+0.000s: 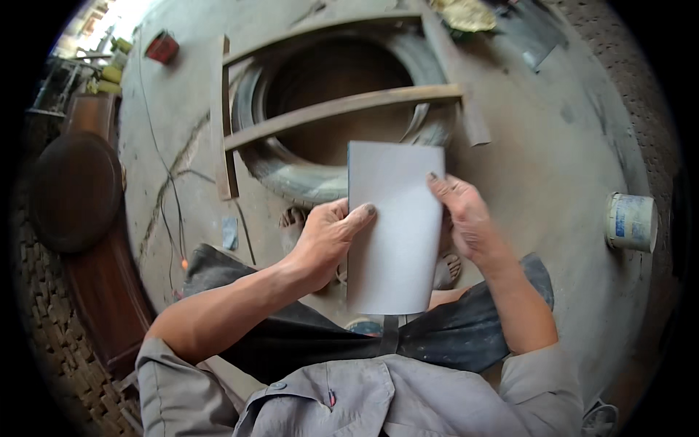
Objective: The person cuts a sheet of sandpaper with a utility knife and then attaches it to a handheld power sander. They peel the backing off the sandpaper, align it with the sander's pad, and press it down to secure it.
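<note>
A blank white sheet (397, 247), perhaps sandpaper seen from its pale back, is held upright before my lap, with a thin dark edge along its left side. My left hand (326, 237) grips its left edge, thumb on the white face and fingers hidden behind. On the right edge, my right hand (466, 215) pinches it with the thumb on top near the upper corner. Beyond the sheet lies a large tire (298, 175) on the floor, with a wooden frame (342, 113) resting across it.
A dark wooden piece with a round panel (76, 193) stands at left. Cables (171, 178) run over the concrete floor beside a small blue-grey scrap (230, 233). A red bucket (162, 47) sits far left, a white bucket (631, 222) at right, a yellowish bundle (466, 14) at the back.
</note>
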`<state>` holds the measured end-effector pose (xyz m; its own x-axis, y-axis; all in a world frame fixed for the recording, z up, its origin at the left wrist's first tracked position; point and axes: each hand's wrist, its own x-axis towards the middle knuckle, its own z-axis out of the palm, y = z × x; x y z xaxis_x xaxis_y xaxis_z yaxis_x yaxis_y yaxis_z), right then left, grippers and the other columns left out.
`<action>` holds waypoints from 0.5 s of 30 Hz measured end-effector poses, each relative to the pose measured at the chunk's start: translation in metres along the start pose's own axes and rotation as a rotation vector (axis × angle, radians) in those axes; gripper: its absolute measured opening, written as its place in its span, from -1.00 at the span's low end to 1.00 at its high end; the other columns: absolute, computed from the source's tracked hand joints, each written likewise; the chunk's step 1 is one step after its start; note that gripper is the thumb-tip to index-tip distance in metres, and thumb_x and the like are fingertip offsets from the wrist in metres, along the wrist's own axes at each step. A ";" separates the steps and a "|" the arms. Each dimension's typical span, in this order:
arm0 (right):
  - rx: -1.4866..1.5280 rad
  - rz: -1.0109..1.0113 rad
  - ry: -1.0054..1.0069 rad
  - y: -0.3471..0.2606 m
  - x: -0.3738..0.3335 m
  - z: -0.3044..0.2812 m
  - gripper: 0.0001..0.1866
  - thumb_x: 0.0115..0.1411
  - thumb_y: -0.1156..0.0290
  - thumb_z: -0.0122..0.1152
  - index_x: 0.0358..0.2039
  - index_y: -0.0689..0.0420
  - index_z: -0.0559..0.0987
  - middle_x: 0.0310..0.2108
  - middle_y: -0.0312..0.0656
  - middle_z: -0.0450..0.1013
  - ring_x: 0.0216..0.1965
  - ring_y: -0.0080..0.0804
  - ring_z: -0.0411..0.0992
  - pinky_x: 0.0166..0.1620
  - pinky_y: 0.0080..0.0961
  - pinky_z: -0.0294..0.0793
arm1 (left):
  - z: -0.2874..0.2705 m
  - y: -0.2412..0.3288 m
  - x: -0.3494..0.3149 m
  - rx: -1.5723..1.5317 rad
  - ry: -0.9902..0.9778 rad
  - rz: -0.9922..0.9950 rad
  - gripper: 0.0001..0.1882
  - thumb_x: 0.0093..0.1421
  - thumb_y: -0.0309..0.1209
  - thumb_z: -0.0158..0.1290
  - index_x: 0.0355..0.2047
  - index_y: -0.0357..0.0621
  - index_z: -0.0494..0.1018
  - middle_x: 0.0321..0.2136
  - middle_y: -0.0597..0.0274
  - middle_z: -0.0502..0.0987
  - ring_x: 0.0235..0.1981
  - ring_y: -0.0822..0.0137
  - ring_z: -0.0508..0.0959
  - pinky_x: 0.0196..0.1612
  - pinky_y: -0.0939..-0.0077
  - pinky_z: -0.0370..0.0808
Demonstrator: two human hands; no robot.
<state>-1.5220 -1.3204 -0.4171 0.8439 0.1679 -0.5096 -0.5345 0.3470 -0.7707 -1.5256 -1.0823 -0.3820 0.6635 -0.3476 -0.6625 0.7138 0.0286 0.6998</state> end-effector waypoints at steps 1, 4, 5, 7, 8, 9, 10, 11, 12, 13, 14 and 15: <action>-0.008 -0.047 0.006 -0.002 -0.009 -0.001 -0.57 0.36 0.11 0.25 -0.08 0.28 0.58 -0.23 -0.26 0.56 -0.18 -0.65 0.44 -0.04 -0.65 0.40 | 0.004 -0.007 -0.003 0.025 -0.012 0.061 -0.64 0.44 -0.23 0.02 -0.03 -0.34 0.44 -0.20 0.11 0.60 -0.24 0.41 0.62 -0.11 0.43 0.61; -0.054 -0.171 -0.023 0.008 -0.021 -0.021 -0.57 0.36 0.10 0.25 -0.09 0.29 0.58 -0.24 -0.29 0.55 -0.18 -0.63 0.42 -0.04 -0.64 0.38 | 0.023 -0.018 -0.024 0.026 -0.054 0.139 -0.67 0.45 -0.26 0.01 -0.05 -0.34 0.47 -0.24 0.18 0.61 -0.28 0.47 0.59 -0.15 0.50 0.56; -0.048 -0.148 -0.007 0.006 -0.028 -0.025 -0.55 0.35 0.10 0.25 -0.06 0.29 0.59 -0.20 -0.26 0.56 -0.17 -0.59 0.43 -0.01 -0.62 0.37 | 0.027 -0.023 -0.030 0.047 -0.057 0.177 -0.68 0.45 -0.27 0.01 -0.05 -0.34 0.47 -0.24 0.19 0.61 -0.28 0.48 0.59 -0.15 0.51 0.56; -0.104 -0.196 0.028 0.004 -0.035 -0.026 -0.57 0.34 0.10 0.26 -0.09 0.28 0.60 -0.19 -0.26 0.57 -0.16 -0.59 0.43 -0.01 -0.62 0.37 | 0.030 -0.032 -0.040 0.035 -0.071 0.246 -0.67 0.44 -0.28 0.01 -0.05 -0.35 0.50 -0.24 0.24 0.61 -0.28 0.52 0.57 -0.16 0.54 0.54; -0.131 -0.211 0.041 -0.001 -0.043 -0.020 -0.58 0.33 0.10 0.26 -0.10 0.27 0.61 -0.19 -0.26 0.57 -0.16 -0.59 0.43 -0.01 -0.62 0.36 | 0.034 -0.032 -0.045 0.064 -0.075 0.273 -0.67 0.44 -0.28 0.01 -0.03 -0.35 0.50 -0.23 0.25 0.61 -0.28 0.53 0.56 -0.17 0.55 0.53; -0.149 -0.262 0.074 -0.009 -0.059 -0.014 -0.59 0.31 0.10 0.29 -0.13 0.25 0.63 -0.15 -0.24 0.58 -0.12 -0.58 0.44 -0.02 -0.62 0.36 | 0.037 -0.030 -0.050 0.089 -0.076 0.302 -0.67 0.44 -0.28 0.02 -0.02 -0.34 0.51 -0.23 0.27 0.61 -0.29 0.54 0.55 -0.18 0.56 0.52; -0.156 -0.261 0.095 -0.013 -0.062 -0.022 -0.62 0.31 0.12 0.31 -0.16 0.23 0.65 -0.18 -0.26 0.59 -0.16 -0.60 0.44 -0.03 -0.63 0.36 | 0.043 -0.025 -0.055 0.118 -0.078 0.332 -0.67 0.44 -0.28 0.02 -0.01 -0.34 0.51 -0.23 0.28 0.61 -0.29 0.54 0.55 -0.19 0.56 0.51; -0.142 -0.287 0.086 -0.019 -0.069 -0.020 -0.63 0.30 0.12 0.32 -0.17 0.22 0.65 -0.23 -0.28 0.59 -0.21 -0.61 0.45 -0.05 -0.64 0.37 | 0.049 -0.018 -0.066 0.167 -0.055 0.348 -0.67 0.43 -0.28 0.02 0.01 -0.29 0.53 -0.25 0.34 0.60 -0.30 0.56 0.53 -0.21 0.57 0.49; -0.129 -0.312 0.073 -0.030 -0.074 -0.016 -0.65 0.30 0.13 0.33 -0.17 0.20 0.65 -0.27 -0.30 0.59 -0.25 -0.62 0.45 -0.06 -0.64 0.37 | 0.049 -0.014 -0.064 0.208 -0.046 0.394 -0.68 0.44 -0.29 0.01 0.00 -0.28 0.54 -0.27 0.35 0.60 -0.30 0.56 0.51 -0.23 0.57 0.49; -0.164 -0.391 0.100 -0.038 -0.076 -0.015 -0.68 0.31 0.15 0.31 -0.19 0.17 0.65 -0.32 -0.33 0.59 -0.33 -0.65 0.45 -0.12 -0.61 0.43 | 0.051 -0.009 -0.065 0.250 -0.058 0.495 -0.68 0.43 -0.29 0.01 -0.01 -0.30 0.54 -0.29 0.34 0.60 -0.31 0.57 0.51 -0.24 0.57 0.49; -0.191 -0.334 0.120 -0.055 -0.090 0.001 -0.70 0.34 0.14 0.27 -0.19 0.14 0.65 -0.32 -0.31 0.59 -0.34 -0.64 0.48 -0.16 -0.55 0.49 | 0.047 -0.005 -0.067 0.289 -0.049 0.581 -0.68 0.43 -0.29 0.01 -0.02 -0.31 0.54 -0.30 0.34 0.60 -0.31 0.57 0.51 -0.25 0.57 0.49; -0.221 -0.348 0.081 -0.067 -0.095 0.010 -0.67 0.35 0.11 0.24 -0.17 0.14 0.64 -0.29 -0.30 0.60 -0.32 -0.63 0.50 -0.16 -0.54 0.50 | 0.040 0.000 -0.067 0.329 -0.044 0.590 -0.69 0.44 -0.32 0.00 -0.02 -0.32 0.53 -0.30 0.34 0.60 -0.31 0.58 0.51 -0.24 0.58 0.50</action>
<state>-1.5657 -1.3505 -0.3138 0.9742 -0.0008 -0.2258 -0.2227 0.1626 -0.9612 -1.5787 -1.0970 -0.3265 0.9063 -0.3995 -0.1381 0.1248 -0.0591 0.9904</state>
